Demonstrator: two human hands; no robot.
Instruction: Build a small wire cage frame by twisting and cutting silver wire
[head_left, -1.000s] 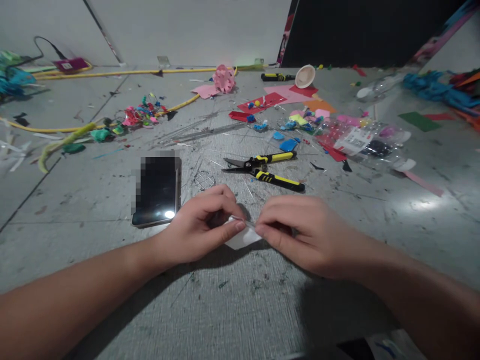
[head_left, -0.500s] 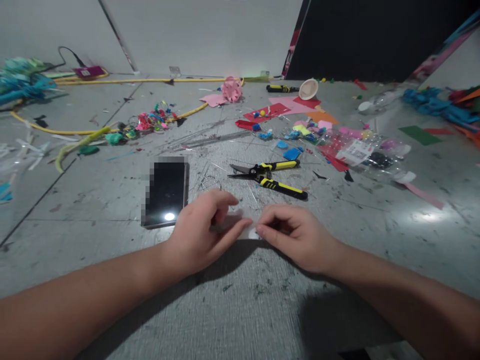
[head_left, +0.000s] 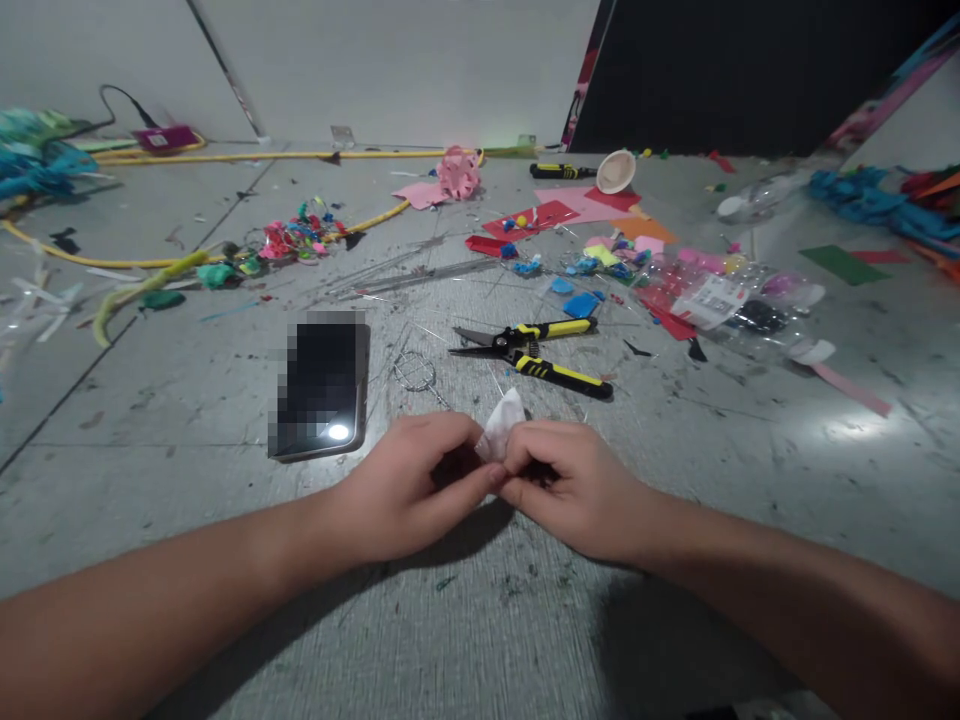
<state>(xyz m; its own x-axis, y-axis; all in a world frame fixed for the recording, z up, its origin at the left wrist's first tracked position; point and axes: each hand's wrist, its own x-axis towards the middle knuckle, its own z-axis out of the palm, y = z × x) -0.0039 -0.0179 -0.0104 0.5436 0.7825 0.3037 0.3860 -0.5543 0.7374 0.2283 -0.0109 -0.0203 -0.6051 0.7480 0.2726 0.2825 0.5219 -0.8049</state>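
Observation:
Between my two hands is a small piece of thin white material [head_left: 504,418], standing up in a crumpled point; whether it is paper or cloth I cannot tell. My left hand [head_left: 420,480] pinches its left side, thumb and index finger closed. On its right side my right hand [head_left: 574,485] grips it with curled fingers, and the fingertips of both hands meet at the lower edge. Just beyond lie black-and-yellow cutters [head_left: 532,350] with their jaws apart. A twisted wire loop [head_left: 416,372] rests beyond my left hand, beside a dark phone [head_left: 319,390].
Farther back lie a beaded cluster [head_left: 296,235], a pink paper flower [head_left: 459,173], red paper [head_left: 536,220], a white cup [head_left: 616,172] and a clear plastic bag [head_left: 750,305]. A yellow cord [head_left: 247,157] runs along the wall. Blue scraps [head_left: 581,304] lie behind the cutters.
My hands have come together at the fingertips. The white piece, flat and mostly hidden before, now stands up between them. My left fingers have closed on it.

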